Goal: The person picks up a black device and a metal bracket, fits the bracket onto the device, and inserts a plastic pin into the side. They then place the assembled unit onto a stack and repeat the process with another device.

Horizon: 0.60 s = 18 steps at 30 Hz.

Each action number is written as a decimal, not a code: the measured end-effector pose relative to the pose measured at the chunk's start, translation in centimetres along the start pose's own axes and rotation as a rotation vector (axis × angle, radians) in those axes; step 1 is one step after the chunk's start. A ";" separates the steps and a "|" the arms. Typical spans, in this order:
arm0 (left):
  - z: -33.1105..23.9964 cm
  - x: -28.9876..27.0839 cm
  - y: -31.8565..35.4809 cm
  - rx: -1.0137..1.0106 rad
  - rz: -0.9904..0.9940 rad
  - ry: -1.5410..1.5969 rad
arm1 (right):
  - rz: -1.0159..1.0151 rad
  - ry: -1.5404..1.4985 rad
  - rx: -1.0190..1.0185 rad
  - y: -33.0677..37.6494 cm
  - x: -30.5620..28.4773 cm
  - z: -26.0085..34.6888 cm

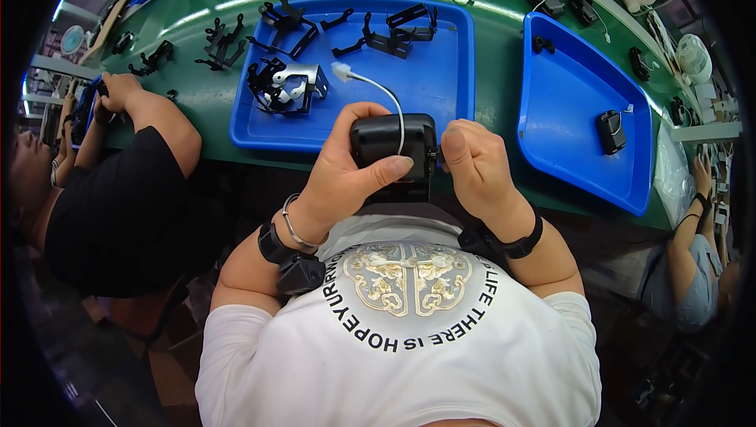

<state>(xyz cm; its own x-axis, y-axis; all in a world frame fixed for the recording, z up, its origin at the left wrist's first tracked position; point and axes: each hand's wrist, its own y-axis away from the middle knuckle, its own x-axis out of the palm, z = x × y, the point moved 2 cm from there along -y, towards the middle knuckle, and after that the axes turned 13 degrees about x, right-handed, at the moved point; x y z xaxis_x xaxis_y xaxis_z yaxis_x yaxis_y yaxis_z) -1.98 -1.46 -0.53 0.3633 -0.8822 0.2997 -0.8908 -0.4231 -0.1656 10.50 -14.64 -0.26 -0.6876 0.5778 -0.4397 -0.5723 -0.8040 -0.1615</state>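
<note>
My left hand (339, 171) is wrapped round a black box-shaped housing (386, 140), its thumb across the near face. A white cable (387, 90) rises from that housing and ends in a white plug (342, 72) over the blue tray. On the housing's right side a black bracket-like edge (432, 161) shows. My right hand (477, 161) is closed beside this edge, thumb against curled fingers. Whatever lies inside those fingers is hidden, and I cannot tell whether they touch the bracket.
Black brackets (400, 36) and a lighter metal-looking bunch (298, 85) lie in the wide blue tray (354, 129). The right blue tray (579, 124) holds another cabled black housing (610, 132). More housings stand along the green table (504, 65). A person (134, 183) works at the left.
</note>
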 end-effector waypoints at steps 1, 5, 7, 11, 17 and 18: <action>-0.1 -0.1 -0.1 0.003 0.001 -0.001 | -0.004 -0.012 -0.002 -0.1 -0.1 0.1; -0.2 -0.6 -0.2 -0.029 -0.066 0.021 | -0.109 -0.119 -0.082 -0.2 0.1 1.4; 0.0 -0.6 -0.3 0.017 -0.056 0.008 | -0.159 -0.167 -0.120 -0.1 0.1 1.5; -0.1 -0.7 -0.5 0.035 -0.024 0.000 | -0.122 0.062 -0.126 -0.1 0.2 0.8; -0.1 -0.8 -0.8 0.030 -0.029 -0.010 | -0.055 0.038 -0.060 -0.3 -0.1 0.9; 0.0 -0.7 -0.8 0.039 -0.027 -0.023 | -0.099 -0.019 -0.097 -0.3 -0.2 1.1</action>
<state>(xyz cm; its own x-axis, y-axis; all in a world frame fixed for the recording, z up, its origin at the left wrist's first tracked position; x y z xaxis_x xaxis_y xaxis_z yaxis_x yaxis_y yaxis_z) -1.56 -0.46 -0.58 0.3939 -0.8746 0.2826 -0.8692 -0.4544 -0.1948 10.31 -14.38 0.81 -0.6387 0.6569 -0.4006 -0.5927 -0.7521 -0.2882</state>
